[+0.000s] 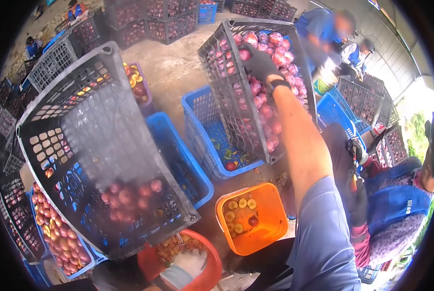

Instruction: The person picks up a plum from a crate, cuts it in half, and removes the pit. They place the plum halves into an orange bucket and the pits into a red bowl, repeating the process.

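A: The right hand [258, 62], in a dark glove, is in the tilted grey crate [217, 68], fingers [250, 50] spread flat over the red fruit [263, 104]. Is it gripping anything?

B: I'd say not; the fingers are apart, resting on top. Best to rake gently downhill so the skins don't bruise.

A: And the left hand [185, 269]?

B: It is low, in a pale glove over the red basin [212, 271]; I cannot tell how its fingers are set.

A: The fruit?

B: Round, red-pink, glossy, piled just below the right fingers.
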Available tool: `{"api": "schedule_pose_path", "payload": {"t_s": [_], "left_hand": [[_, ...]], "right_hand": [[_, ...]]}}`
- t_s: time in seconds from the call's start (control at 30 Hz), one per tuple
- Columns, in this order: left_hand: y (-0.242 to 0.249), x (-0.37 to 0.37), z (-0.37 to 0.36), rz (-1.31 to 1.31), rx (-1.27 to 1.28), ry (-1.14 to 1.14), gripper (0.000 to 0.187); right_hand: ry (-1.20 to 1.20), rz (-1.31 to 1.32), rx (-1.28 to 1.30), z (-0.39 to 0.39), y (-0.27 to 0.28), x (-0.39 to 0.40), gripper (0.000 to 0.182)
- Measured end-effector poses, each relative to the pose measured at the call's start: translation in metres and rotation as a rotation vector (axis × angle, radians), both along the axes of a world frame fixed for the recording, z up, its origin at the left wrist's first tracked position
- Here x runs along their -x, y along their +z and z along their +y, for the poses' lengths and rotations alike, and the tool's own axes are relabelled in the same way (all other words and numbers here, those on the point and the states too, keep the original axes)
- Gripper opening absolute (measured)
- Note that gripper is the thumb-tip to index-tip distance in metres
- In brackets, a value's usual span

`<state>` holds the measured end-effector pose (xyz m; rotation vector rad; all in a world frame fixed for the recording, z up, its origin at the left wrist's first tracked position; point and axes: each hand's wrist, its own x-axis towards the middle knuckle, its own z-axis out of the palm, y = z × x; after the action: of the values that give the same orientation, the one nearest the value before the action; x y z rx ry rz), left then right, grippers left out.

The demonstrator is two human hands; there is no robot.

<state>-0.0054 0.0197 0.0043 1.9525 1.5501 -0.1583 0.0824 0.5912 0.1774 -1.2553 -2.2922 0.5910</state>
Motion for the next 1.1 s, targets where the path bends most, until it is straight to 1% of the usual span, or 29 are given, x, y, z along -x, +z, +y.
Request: {"api": "schedule_pose_path", "payload": {"t_s": [0.03,0.1,0.13,0.2,0.27,0.33,0.4,0.43,0.5,0.53,0.57,0.6,0.67,0.7,0.73,0.77,0.8,0.83,0.9,0.97,1.0,1.1], "left_hand": [[0.006,0.000,0.002,-0.004,-0.003,0.006,0.025],[0.010,-0.001,0.003,0.011,-0.014,0.003,0.026],[0.011,-0.001,0.002,0.021,-0.018,-0.005,0.026],[0.010,-0.006,-0.004,-0.004,-0.027,-0.003,0.028],[0.008,-0.004,-0.006,-0.007,-0.047,0.005,0.031],[0.011,-0.006,-0.009,-0.003,-0.051,0.011,0.031],[0.012,-0.009,-0.012,-0.014,-0.051,0.012,0.031],[0.011,-0.009,-0.015,-0.025,-0.047,0.014,0.031],[0.011,-0.009,-0.017,-0.041,-0.049,0.025,0.031],[0.008,-0.013,-0.017,-0.029,-0.105,0.003,0.030],[0.003,-0.014,-0.017,-0.012,-0.160,-0.012,0.030],[0.005,-0.011,-0.016,0.013,-0.206,-0.017,0.030],[0.014,-0.013,-0.008,-0.089,-0.067,0.078,0.029],[-0.001,-0.011,-0.010,-0.140,-0.121,0.022,0.027],[0.003,-0.018,-0.009,-0.088,-0.147,0.063,0.025],[0.000,-0.020,-0.009,-0.074,-0.102,0.087,0.022],[0.018,-0.019,-0.006,-0.079,-0.147,0.036,0.021],[0.015,-0.020,-0.007,-0.106,-0.170,0.031,0.020],[0.027,-0.019,-0.015,-0.133,-0.145,0.040,0.022],[0.033,-0.017,-0.015,-0.139,-0.127,0.041,0.024],[0.037,-0.016,-0.018,-0.139,-0.141,0.050,0.024],[0.044,-0.009,-0.028,-0.134,-0.185,0.076,0.023]], "right_hand": [[-0.050,0.065,-0.017,0.002,-0.009,-0.009,0.053],[-0.094,0.199,-0.014,0.010,-0.034,-0.037,0.051],[-0.122,0.269,-0.011,0.001,-0.037,-0.048,0.051],[-0.149,0.565,0.380,-0.040,-0.041,-0.079,0.065],[-0.150,0.658,0.507,-0.072,-0.061,-0.105,0.065],[-0.191,0.558,0.310,-0.105,-0.086,-0.124,0.064],[-0.157,0.407,0.092,-0.120,-0.113,-0.144,0.064],[-0.101,0.310,-0.026,-0.125,-0.125,-0.152,0.064],[-0.134,-0.068,-0.260,-0.124,-0.135,-0.170,0.063],[-0.156,-0.245,-0.383,-0.125,-0.137,-0.178,0.063],[-0.137,-0.305,-0.581,-0.098,-0.174,-0.202,0.062],[-0.111,-0.264,-0.532,-0.104,-0.168,-0.205,0.060],[-0.064,-0.181,-0.432,-0.121,-0.153,-0.211,0.057],[0.001,0.062,-0.206,-0.137,-0.131,-0.191,0.050],[0.078,0.401,0.092,-0.167,-0.096,-0.155,0.043],[0.162,0.573,0.253,-0.200,-0.070,-0.122,0.037],[0.264,0.652,0.319,-0.233,-0.045,-0.092,0.031],[0.362,0.617,0.258,-0.262,-0.031,-0.064,0.028],[0.609,0.488,-0.031,-0.301,-0.032,-0.027,0.026],[0.667,0.572,0.158,-0.331,-0.036,0.023,0.031],[0.545,0.743,0.586,-0.355,-0.035,0.055,0.036],[0.358,0.756,0.846,-0.380,-0.044,0.123,0.044]]}}
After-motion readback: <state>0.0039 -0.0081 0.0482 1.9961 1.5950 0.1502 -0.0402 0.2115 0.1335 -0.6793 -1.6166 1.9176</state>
